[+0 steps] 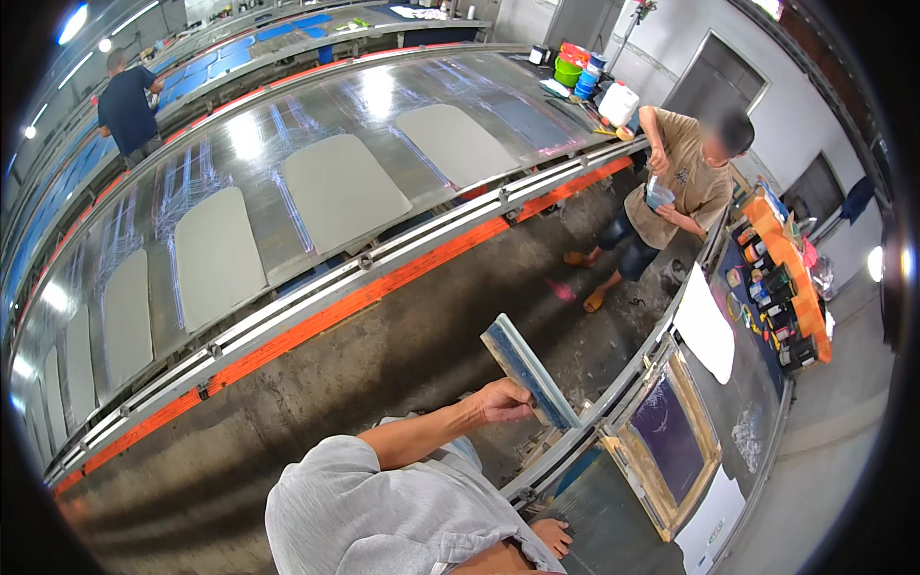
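Gripping a squeegee (533, 371), the left hand (505, 401) is presumably preventing slips while the open, empty right hand (552, 537) is resting on the desk (604, 520).

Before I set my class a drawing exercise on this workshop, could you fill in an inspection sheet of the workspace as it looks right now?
Surface: dark tabletop at the person's right, with white sheets lying on it.
Job's things: blue-stained squeegee, held up over the floor; framed screen lying on the tabletop.
Clutter: jars and bottles crowded by an orange shelf.
Hands: left hand grips the squeegee; right hand is at the tabletop's edge, no tool visible in it.
Cables: nothing seen clearly.
Surroundings: long table bearing grey panels; a tan-shirted person holding a container; a dark-shirted person farther off.
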The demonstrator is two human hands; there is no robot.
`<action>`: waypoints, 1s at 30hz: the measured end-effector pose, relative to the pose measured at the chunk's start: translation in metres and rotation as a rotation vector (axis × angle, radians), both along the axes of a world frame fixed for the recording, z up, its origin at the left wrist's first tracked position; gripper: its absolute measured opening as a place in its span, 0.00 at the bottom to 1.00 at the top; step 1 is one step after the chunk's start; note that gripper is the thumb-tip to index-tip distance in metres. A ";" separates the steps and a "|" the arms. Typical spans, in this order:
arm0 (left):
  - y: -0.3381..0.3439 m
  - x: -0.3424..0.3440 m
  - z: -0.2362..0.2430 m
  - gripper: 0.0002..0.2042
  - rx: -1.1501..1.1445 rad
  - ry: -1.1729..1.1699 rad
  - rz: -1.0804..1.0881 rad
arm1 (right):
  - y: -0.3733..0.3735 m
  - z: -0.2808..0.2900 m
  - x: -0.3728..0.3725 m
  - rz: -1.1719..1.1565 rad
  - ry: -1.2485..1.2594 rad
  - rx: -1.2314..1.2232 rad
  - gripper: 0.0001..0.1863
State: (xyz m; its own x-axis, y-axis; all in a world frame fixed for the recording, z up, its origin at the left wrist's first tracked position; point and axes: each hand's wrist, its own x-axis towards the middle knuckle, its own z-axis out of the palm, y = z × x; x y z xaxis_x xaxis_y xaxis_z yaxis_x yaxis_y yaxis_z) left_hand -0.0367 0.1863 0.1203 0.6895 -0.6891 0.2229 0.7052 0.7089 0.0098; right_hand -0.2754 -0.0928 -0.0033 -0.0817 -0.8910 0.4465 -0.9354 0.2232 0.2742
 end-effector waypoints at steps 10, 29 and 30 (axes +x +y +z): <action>-0.021 -0.012 -0.032 0.23 0.028 -0.012 -0.048 | 0.008 0.016 0.012 0.076 -0.108 0.138 0.30; -0.014 -0.020 0.021 0.19 -0.078 -0.142 -0.006 | 0.005 0.019 -0.009 -0.074 -0.224 0.212 0.32; -0.014 -0.021 0.022 0.17 -0.071 -0.139 -0.015 | 0.005 0.021 -0.012 -0.064 -0.231 0.225 0.32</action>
